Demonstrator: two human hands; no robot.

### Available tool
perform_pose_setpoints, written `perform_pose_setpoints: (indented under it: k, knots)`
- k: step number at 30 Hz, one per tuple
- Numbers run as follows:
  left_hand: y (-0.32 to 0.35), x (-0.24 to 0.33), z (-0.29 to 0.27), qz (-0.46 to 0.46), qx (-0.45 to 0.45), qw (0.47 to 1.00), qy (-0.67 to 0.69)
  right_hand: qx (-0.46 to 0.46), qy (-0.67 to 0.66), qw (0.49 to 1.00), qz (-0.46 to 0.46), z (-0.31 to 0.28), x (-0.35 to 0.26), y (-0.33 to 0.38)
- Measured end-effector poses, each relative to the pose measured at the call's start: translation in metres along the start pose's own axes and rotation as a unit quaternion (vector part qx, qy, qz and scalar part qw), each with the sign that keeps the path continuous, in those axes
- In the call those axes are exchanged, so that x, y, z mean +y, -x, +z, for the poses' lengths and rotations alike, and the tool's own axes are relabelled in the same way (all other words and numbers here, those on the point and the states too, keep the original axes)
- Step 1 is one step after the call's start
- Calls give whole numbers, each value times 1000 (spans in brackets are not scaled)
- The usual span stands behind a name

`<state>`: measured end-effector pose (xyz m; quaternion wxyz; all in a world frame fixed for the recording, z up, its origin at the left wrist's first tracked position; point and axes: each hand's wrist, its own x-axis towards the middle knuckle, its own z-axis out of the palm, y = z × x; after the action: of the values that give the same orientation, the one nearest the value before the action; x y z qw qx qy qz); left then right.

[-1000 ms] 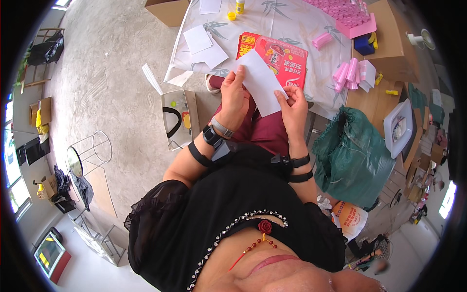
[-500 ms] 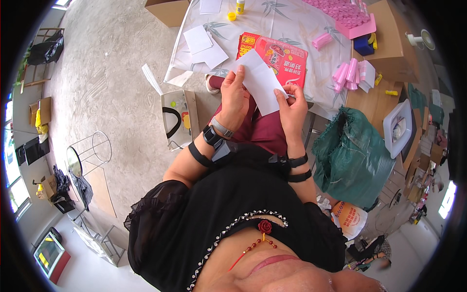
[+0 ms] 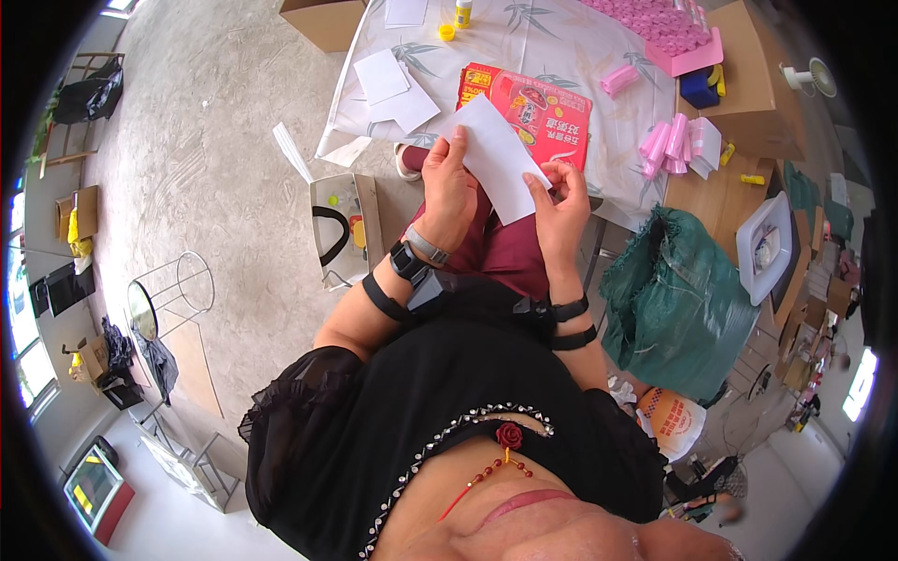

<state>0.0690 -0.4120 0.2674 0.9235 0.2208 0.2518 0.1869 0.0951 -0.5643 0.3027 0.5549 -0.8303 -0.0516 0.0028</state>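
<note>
Between my hands is a white sheet of paper [image 3: 500,159], raised over my lap at the table's near edge. My left hand [image 3: 447,192] pinches its left edge, thumb on top. At the right edge, my right hand [image 3: 564,210] grips the paper between thumb and bent fingers. Behind the sheet, partly covered by it, a red printed box or card [image 3: 552,107] lies on the table. More white sheets [image 3: 398,89] are spread to the left of it. A glue stick [image 3: 463,13] stands farther back, with a yellow cap [image 3: 446,33] beside it.
A patterned white cloth covers the table [image 3: 608,122]. Pink rolled pieces [image 3: 666,145] and a pink bundle [image 3: 655,23] are on its right side, near a cardboard box [image 3: 748,84]. A green woven sack [image 3: 678,299] stands at right; a paper bag [image 3: 369,224] is at left.
The paper has turned slightly, and more of its right side shows near my right fingers. Both hands have barely shifted and keep their hold.
</note>
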Motion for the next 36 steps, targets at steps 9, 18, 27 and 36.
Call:
perform_pose_setpoints:
  k: [9,18,27,36]
  knots:
    - [1,0,2,4,8,1000,5,27,-17,999,-5,3,0,1]
    - [4,-4,6,1,6,1000,16,40,-36,999,-3,7,-2,0]
    - [5,-5,5,0,7,1000,10,42,-25,999,-5,8,1,2]
    - [3,-5,2,5,10,1000,7,26,48,996,-67,5,-3,1]
